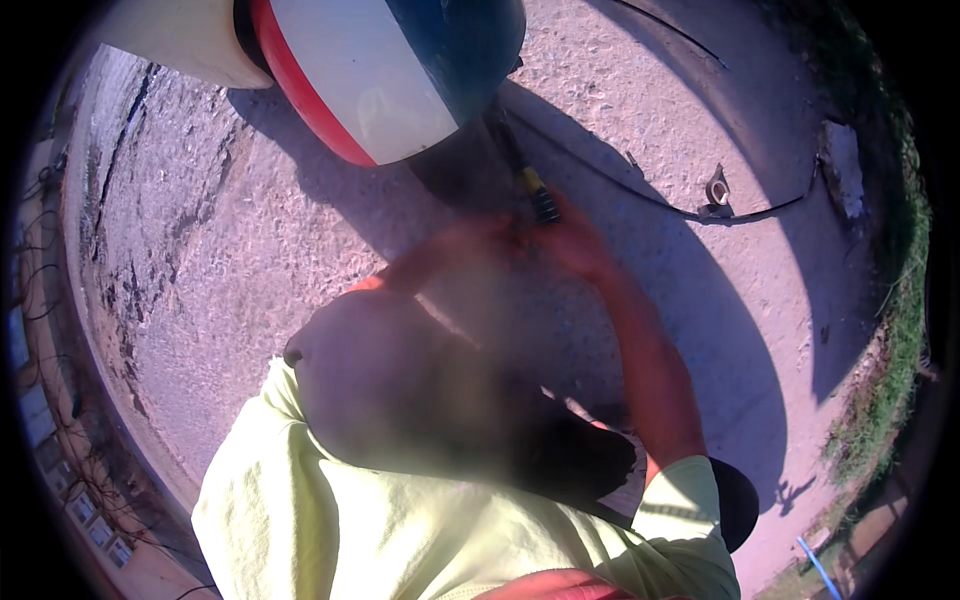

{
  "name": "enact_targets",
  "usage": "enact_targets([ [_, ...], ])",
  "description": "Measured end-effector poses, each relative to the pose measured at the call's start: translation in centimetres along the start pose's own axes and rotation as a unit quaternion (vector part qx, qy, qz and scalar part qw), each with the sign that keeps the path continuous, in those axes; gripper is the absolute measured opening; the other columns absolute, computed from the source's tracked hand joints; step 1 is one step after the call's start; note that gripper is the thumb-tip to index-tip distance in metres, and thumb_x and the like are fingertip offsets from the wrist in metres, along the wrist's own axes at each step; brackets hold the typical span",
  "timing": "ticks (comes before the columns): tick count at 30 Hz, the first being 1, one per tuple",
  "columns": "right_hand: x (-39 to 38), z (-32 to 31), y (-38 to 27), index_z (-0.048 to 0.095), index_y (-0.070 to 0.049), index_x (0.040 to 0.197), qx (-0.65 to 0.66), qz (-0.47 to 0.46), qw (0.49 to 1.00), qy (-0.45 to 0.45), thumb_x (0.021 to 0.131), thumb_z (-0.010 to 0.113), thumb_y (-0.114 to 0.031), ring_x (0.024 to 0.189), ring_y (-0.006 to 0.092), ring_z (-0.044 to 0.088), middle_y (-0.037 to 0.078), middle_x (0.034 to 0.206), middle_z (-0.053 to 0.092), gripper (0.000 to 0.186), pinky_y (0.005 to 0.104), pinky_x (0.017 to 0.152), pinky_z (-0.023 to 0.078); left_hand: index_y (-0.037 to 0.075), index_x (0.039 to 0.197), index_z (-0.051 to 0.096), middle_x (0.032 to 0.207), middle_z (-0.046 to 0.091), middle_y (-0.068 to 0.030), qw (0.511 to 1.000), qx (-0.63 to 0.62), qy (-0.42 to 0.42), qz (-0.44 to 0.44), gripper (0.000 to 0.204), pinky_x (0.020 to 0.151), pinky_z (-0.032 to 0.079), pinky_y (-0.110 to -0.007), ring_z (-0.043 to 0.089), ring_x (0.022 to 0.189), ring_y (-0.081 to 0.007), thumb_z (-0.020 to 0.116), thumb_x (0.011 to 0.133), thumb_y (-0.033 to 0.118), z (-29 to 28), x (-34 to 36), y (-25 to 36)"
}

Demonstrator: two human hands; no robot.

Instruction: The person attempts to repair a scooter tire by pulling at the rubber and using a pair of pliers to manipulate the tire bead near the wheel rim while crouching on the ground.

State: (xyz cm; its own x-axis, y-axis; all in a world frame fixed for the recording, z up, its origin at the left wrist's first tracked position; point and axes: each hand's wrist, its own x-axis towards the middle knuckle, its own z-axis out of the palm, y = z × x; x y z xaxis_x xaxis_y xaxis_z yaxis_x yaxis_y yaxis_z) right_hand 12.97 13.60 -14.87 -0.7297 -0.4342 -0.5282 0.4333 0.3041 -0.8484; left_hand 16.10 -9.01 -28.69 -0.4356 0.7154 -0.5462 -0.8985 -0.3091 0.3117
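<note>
Both my hands come together in front of me, just below a black rod (530, 182) with a yellow band and a dark ribbed lower end. My right hand (572, 243) is closed right beside that ribbed end, its fingers touching it or nearly so. From the left, my left hand (488, 236) reaches in with its fingers curled toward the right one. Glare and shadow hide what lies between the fingers. Above the rod hangs a large rounded body (345, 75) with red, white and dark blue bands.
A thin black cable (640, 197) runs over the rough pavement (200, 250) to the right, past a small ring-shaped metal piece (717, 190). A pale stone block (843, 168) stands near the grass (878, 400). My dark-clothed knees (400, 370) are below my hands.
</note>
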Motion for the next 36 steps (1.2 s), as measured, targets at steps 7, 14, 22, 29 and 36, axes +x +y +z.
enact_targets([
  [7,4.6,-4.2,9.4,0.059,-0.002,0.137,0.373,0.067,0.887,-0.265,0.094,0.069,-0.026,0.100,0.0182,0.071,0.011,0.114,0.073,0.050,0.0347,0.085,0.057,0.013,0.155,0.037,0.128,0.065,-0.0104,0.995,0.067,-0.028,0.068,0.057,0.096,0.057,-0.047,0.067,0.115,-0.0250,0.053,0.106,0.037,1.1,-0.6,0.2],
  [14,1.8,-5.1,2.3,0.056,-0.003,0.139,0.100,0.047,0.976,-0.186,0.094,0.066,-0.020,0.098,0.0198,0.072,0.014,0.116,0.072,0.050,0.0341,0.081,0.057,0.011,0.152,0.040,0.131,0.065,-0.0124,0.993,-0.059,-0.082,0.053,0.053,0.097,0.055,-0.047,0.067,0.116,-0.0263,0.052,0.107,0.036,0.2,0.1,0.1],
  [22,0.2,-1.0,-0.9,0.049,-0.002,0.145,-0.163,-0.083,0.983,0.030,0.088,0.058,-0.009,0.120,0.0323,0.065,0.024,0.129,0.066,0.058,0.0424,0.099,0.050,0.009,0.150,0.043,0.133,0.065,-0.0145,0.998,0.035,0.002,0.052,0.051,0.095,0.057,-0.045,0.069,0.113,-0.0268,0.053,0.107,0.035,-3.0,0.4,-1.1],
  [29,-0.2,0.4,-2.7,0.047,-0.001,0.145,-0.214,-0.028,0.974,0.068,0.091,0.058,-0.014,0.127,0.0396,0.060,0.029,0.131,0.062,0.057,0.0458,0.104,0.046,0.009,0.151,0.042,0.131,0.066,-0.0128,0.998,0.038,0.007,0.055,0.053,0.092,0.059,-0.045,0.069,0.112,-0.0244,0.054,0.106,0.035,-2.2,0.4,-0.8],
  [36,2.7,-3.0,2.9,0.048,-0.004,0.145,0.160,0.043,0.974,-0.156,0.096,0.062,-0.023,0.103,0.0246,0.069,0.013,0.116,0.070,0.054,0.0359,0.083,0.054,0.011,0.151,0.041,0.125,0.068,-0.0112,0.996,0.053,-0.005,0.066,0.054,0.088,0.060,-0.044,0.070,0.110,-0.0236,0.055,0.106,0.036,-1.0,-0.4,-0.1],
])
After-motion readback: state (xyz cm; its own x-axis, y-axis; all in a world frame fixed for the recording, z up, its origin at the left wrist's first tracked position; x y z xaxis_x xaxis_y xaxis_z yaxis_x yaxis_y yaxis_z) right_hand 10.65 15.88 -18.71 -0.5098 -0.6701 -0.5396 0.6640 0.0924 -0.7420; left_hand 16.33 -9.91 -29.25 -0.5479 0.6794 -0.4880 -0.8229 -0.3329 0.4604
